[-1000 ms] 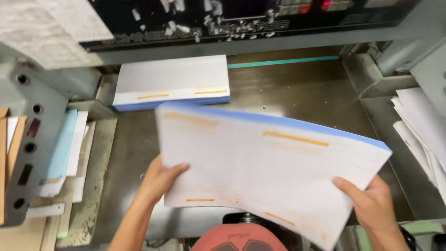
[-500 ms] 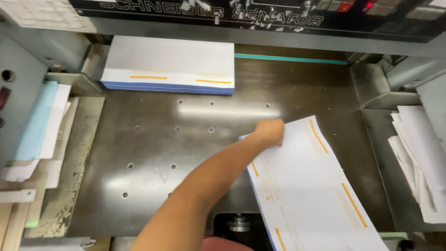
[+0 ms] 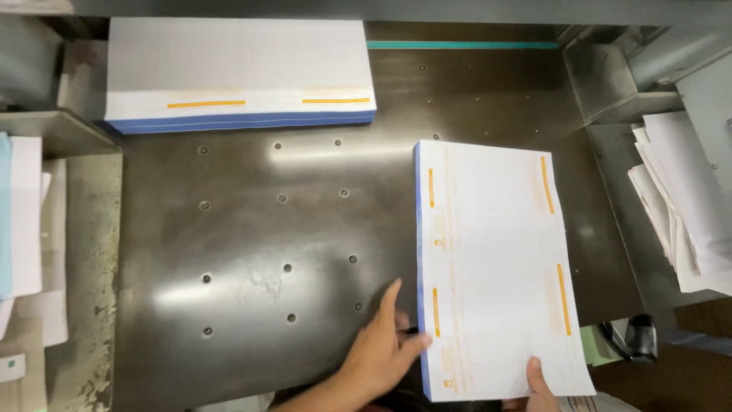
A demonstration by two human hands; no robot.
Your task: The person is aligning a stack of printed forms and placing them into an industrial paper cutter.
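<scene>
Metal machine table (image 3: pixel 252 252): printed sheet stack (image 3: pixel 496 267) lies on it between left hand (image 3: pixel 381 355) and right hand (image 3: pixel 537 385), touching both. Second paper stack (image 3: pixel 236 72) on table, well beyond left hand. Loose paper pile (image 3: pixel 682 198) on side shelf, right of right hand.

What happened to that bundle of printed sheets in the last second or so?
The sheet stack was held up in the air with both hands, then brought down; it now lies flat on the metal table at the right. The left hand presses its left edge, the right hand its near edge. The other stack at the back stayed put.
</scene>
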